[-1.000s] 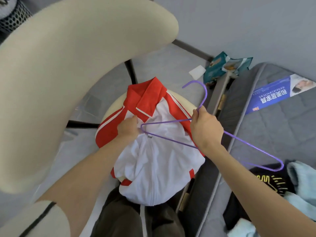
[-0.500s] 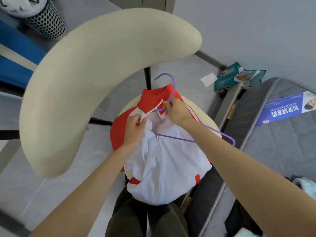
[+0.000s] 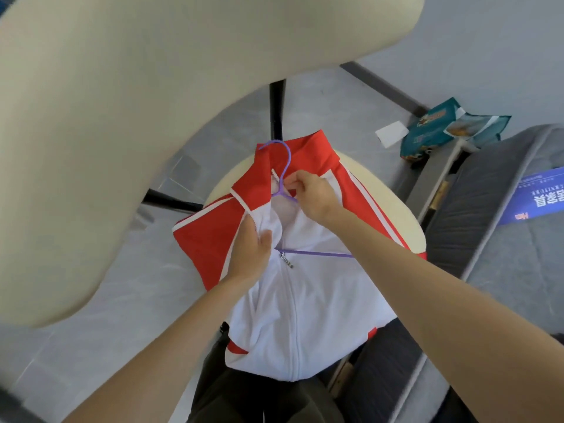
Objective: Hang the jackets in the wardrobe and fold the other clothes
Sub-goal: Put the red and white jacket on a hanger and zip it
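Right hand [image 3: 316, 198] pinching hanger [image 3: 287, 164] neck, hook pointing away, left hand [image 3: 251, 254] gripping jacket [image 3: 320, 300] opening

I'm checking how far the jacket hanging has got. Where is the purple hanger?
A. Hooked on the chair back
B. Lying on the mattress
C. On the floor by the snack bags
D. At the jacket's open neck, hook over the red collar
D: the purple hanger lies on the jacket, with the right hand pinching its neck and the left hand holding the front open.
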Demonstrator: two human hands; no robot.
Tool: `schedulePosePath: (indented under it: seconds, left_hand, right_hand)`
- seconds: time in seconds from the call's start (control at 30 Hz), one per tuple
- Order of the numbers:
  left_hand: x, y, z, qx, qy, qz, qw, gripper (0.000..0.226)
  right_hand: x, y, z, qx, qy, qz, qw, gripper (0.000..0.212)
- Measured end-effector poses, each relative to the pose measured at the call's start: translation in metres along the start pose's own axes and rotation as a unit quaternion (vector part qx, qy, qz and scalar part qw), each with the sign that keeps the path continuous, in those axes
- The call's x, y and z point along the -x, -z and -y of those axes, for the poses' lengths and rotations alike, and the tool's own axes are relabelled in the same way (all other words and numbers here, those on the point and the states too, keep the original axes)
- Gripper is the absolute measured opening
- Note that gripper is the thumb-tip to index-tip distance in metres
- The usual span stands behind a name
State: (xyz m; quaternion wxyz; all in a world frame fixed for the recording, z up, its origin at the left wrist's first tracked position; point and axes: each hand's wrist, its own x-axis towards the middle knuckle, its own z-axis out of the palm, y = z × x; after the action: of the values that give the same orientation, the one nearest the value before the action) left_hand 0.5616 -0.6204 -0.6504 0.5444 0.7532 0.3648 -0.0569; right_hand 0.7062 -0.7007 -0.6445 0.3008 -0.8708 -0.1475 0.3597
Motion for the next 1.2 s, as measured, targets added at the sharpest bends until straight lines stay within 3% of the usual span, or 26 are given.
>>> schedulePosePath:
  seconds: [0.1,0.17,0.23,0.3,0.37,0.53,0.67,0.87,0.97,1.2]
  left_hand:
    - [-0.01,-0.003,-0.002,-0.061,-0.074,-0.06,0.994,0.069]
    - [-0.023,-0.003,-0.006,-0.175,-0.11,-0.066,0.976,0.078]
    - [-0.037,-0.004,-0.008,-0.309,-0.11,-0.018,0.944,0.063]
    - [-0.049,-0.005,-0.007,-0.369,-0.088,0.032,0.925,0.048]
    - [-0.057,-0.007,-0.005,-0.381,-0.083,0.047,0.92,0.042]
    - [-0.065,-0.009,0.001,-0.363,-0.108,0.019,0.925,0.031]
    - [-0.064,-0.005,-0.001,-0.387,-0.109,0.027,0.915,0.029]
    - [-0.059,0.012,-0.016,-0.455,-0.108,-0.004,0.884,0.024]
    - [-0.064,0.019,-0.021,-0.454,-0.068,0.005,0.889,0.029]
    - [-0.063,-0.008,-0.025,-0.479,-0.001,0.001,0.878,0.025]
  right_hand:
    - [0.004,0.003,-0.025,0.155,0.064,0.049,0.985,0.053]
    - [0.005,0.002,-0.037,0.197,0.068,0.086,0.974,0.057]
    - [0.003,0.004,-0.042,0.224,0.059,0.107,0.967,0.055]
    - [0.001,0.009,-0.043,0.207,0.047,0.134,0.968,0.049]
    - [0.001,0.014,-0.041,0.208,0.049,0.154,0.965,0.046]
    - [-0.004,0.018,-0.033,0.367,0.07,0.15,0.915,0.051]
    - [0.004,0.019,-0.032,0.388,0.063,0.159,0.906,0.038]
    - [0.028,0.032,-0.043,0.396,-0.024,0.018,0.918,0.032]
    - [0.046,0.048,-0.06,0.381,-0.101,-0.04,0.918,0.032]
    - [0.089,0.052,-0.1,0.177,-0.223,-0.116,0.952,0.029]
